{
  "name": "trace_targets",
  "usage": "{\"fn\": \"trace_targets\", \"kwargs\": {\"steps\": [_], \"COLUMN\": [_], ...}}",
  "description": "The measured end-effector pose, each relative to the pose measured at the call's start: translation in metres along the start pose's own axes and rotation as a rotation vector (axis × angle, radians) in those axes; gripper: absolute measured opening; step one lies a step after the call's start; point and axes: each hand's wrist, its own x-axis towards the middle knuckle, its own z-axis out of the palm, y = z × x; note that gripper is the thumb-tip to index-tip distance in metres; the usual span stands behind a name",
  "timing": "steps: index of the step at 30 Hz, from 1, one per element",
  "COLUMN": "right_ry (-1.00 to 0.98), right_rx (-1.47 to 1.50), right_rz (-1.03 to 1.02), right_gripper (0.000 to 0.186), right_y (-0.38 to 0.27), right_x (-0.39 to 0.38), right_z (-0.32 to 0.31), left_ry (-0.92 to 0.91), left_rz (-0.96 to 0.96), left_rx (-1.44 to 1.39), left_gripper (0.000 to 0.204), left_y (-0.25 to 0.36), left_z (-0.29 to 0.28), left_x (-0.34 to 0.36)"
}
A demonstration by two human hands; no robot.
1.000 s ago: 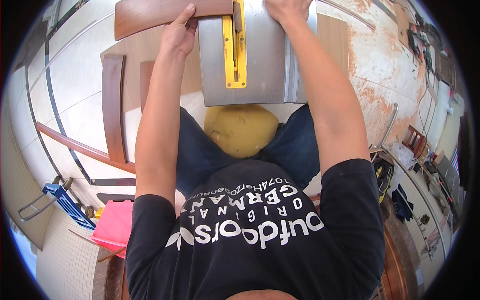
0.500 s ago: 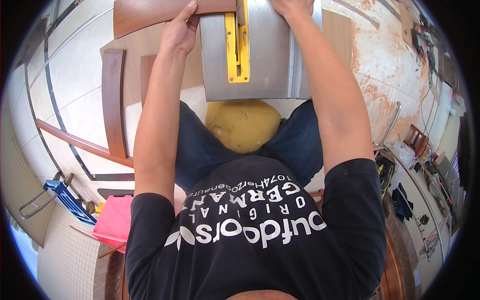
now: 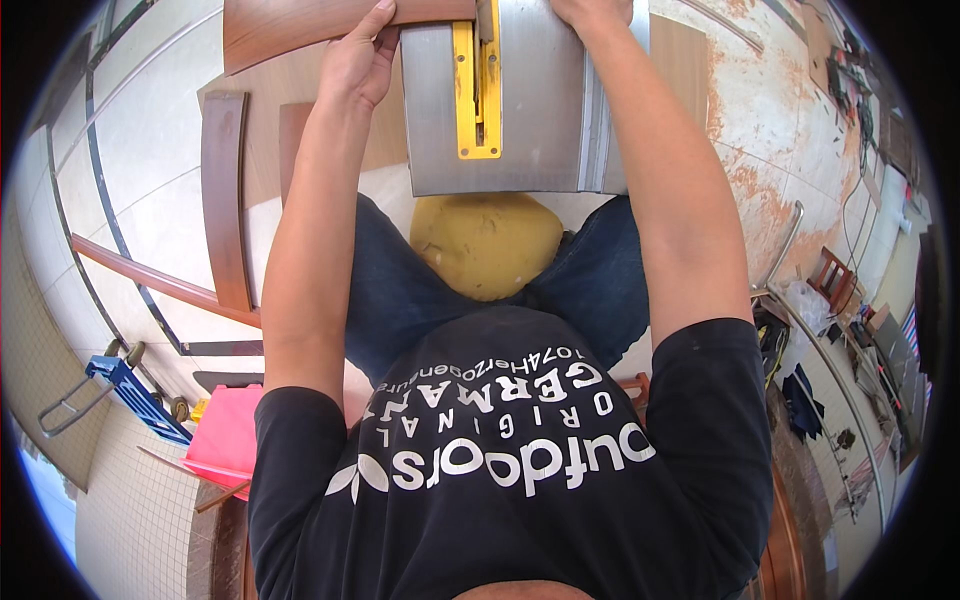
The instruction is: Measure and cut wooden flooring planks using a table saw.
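A brown varnished wooden board [image 3: 320, 28] lies across the far left of a metal saw table [image 3: 545, 120], its right end against the slot in the yellow insert plate [image 3: 490, 100]. My left hand [image 3: 366, 60] grips the board's near edge, with the thumb on top and the other fingers partly hidden. At the picture's upper edge, my right hand [image 3: 597, 10] rests by the right side of the saw table, near the grooved metal rail [image 3: 597, 135]. Its fingers are mostly out of the frame.
Two more brown boards [image 3: 226, 200] [image 3: 293, 145] lie left of the saw. A long wooden strip [image 3: 150, 275] is beyond them. Between my knees sits a yellow rounded object [image 3: 485, 245]. A blue trolley [image 3: 140, 400] and a pink chair [image 3: 222, 440] stand at lower left; clutter lines the right.
The whole view has shifted slightly, with the saw table and board now a little higher in the picture. Both hands keep nearly the same places; the left still holds the board.
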Motion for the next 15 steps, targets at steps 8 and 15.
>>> {"fn": "trace_targets", "kwargs": {"steps": [8,15], "right_ry": [-0.033,-0.030], "right_rx": [-0.015,-0.024], "right_rz": [0.019,0.019], "right_gripper": [0.052,0.054], "right_y": [-0.0002,-0.0003], "right_x": [0.0000,0.0003], "right_z": [-0.0003,-0.0004], "left_ry": [0.002,0.000], "left_rz": [0.002,-0.008], "left_rx": [0.008,0.018], "left_gripper": [0.042,0.041], "left_y": [-0.0013,-0.0019], "left_z": [-0.0012,-0.0042], "left_x": [-0.0035,-0.0047]}}
